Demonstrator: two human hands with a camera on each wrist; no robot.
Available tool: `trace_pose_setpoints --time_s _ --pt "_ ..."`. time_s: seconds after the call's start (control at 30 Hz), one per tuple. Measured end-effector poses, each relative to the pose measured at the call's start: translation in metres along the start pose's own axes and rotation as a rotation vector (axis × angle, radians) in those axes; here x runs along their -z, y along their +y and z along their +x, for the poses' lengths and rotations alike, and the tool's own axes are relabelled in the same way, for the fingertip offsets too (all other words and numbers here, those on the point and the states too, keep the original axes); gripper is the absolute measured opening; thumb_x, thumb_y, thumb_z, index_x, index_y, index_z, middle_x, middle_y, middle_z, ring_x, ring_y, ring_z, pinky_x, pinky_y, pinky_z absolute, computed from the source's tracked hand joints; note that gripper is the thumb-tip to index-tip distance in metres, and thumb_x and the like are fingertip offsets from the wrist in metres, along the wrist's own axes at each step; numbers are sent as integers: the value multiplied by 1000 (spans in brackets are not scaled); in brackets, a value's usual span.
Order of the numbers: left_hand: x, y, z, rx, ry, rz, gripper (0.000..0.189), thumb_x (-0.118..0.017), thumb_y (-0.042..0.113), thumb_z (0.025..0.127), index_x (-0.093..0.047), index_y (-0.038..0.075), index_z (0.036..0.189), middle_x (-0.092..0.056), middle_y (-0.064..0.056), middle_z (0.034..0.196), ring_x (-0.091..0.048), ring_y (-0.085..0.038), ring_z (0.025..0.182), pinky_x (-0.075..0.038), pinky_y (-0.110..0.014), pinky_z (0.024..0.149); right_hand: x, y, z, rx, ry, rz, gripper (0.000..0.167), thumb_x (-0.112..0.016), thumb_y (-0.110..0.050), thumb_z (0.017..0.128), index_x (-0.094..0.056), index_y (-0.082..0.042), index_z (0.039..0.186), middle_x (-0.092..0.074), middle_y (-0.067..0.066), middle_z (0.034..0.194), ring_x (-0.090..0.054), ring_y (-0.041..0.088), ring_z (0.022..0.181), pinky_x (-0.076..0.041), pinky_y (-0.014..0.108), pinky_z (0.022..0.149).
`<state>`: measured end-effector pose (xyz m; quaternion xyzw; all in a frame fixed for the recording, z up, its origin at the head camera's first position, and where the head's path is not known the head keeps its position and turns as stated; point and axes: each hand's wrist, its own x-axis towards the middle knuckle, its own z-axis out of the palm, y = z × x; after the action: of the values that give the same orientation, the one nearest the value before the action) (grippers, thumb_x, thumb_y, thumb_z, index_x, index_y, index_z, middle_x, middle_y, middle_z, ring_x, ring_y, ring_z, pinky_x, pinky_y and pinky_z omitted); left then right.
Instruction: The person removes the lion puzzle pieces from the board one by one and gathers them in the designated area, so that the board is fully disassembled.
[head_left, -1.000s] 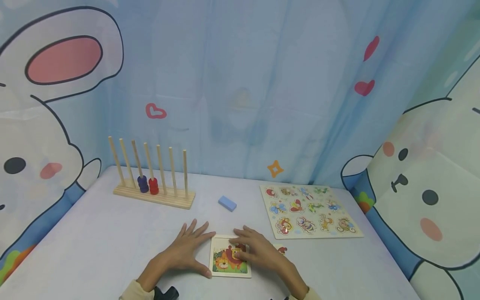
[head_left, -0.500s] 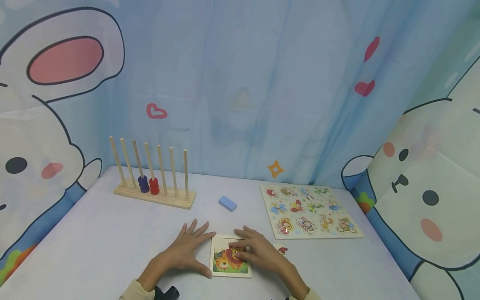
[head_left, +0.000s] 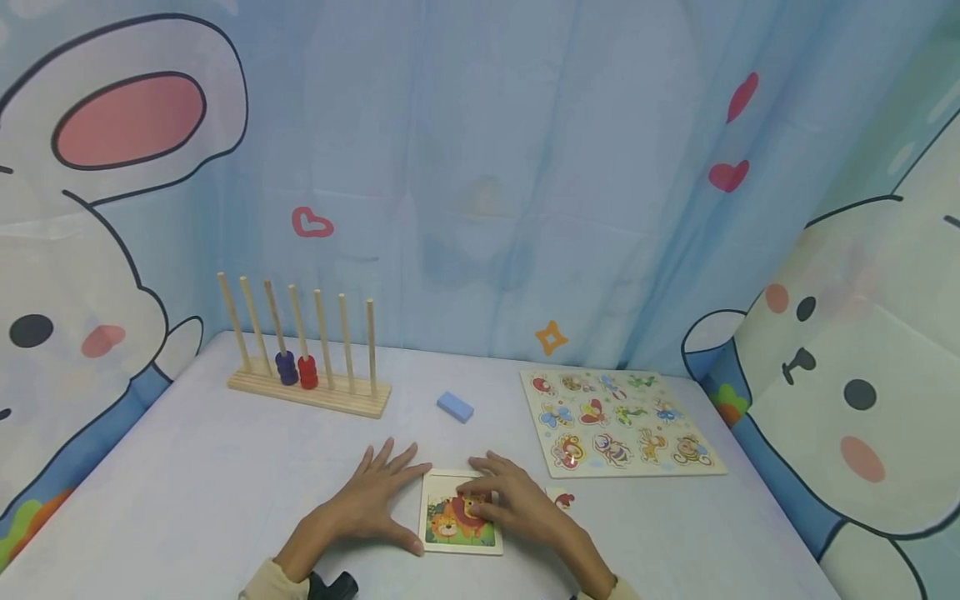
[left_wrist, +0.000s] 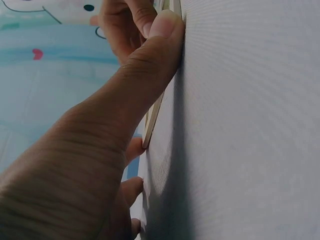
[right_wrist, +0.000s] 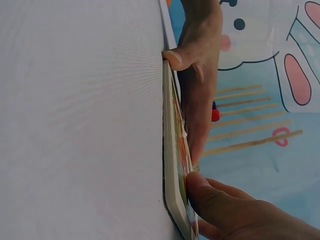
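Basically nothing's budged in the last half second: the lion puzzle [head_left: 442,533] sits at the bottom center of the frame, between a wide-spread left hand [head_left: 367,502], thumb and index touching its left side, and a relaxed right hand [head_left: 521,502] resting thumb and fingertips on the picture. That one hides the puzzle's right side and part of a red-printed piece [head_left: 562,499].

Behind the flat white surface [head_left: 187,500] hangs a softly creased pale-blue fabric curtain [head_left: 480,142], printed with small pinkish-red hearts [head_left: 729,176] and a four-pointed orange star [head_left: 543,337]; large white cartoon animals [head_left: 67,275] with pink cheeks [head_left: 102,341] flank it left and right.
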<state>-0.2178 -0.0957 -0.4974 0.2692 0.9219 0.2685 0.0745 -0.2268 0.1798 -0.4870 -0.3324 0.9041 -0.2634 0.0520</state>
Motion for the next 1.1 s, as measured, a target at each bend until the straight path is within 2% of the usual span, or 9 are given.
trace_pose_setpoints --time_s 0.17,0.57,1.1 --pt "0 0 0 0 3 4 106 -77 70 57 -43 22 145 -23 -10 158 -3 -43 145 3 -63 114 -1 1 0 -8 18 34 28 -64 -39 90 -69 -27 115 -48 13 143 -28 44 139 -24 67 107" --pt "1 2 0 -12 9 10 106 -78 69 57 -44 20 144 -24 -11 158 -4 -44 145 2 -64 114 -3 7 0 -49 57 94 16 -70 -38 86 -66 -28 98 -54 7 138 -34 38 138 -26 62 110" --pt "0 0 0 -7 12 7 106 -77 71 56 -44 21 144 -24 -11 158 -4 -44 145 2 -63 114 -4 6 0 -76 61 98 18 -71 -37 85 -61 -27 97 -52 8 138 -33 38 139 -27 59 111"
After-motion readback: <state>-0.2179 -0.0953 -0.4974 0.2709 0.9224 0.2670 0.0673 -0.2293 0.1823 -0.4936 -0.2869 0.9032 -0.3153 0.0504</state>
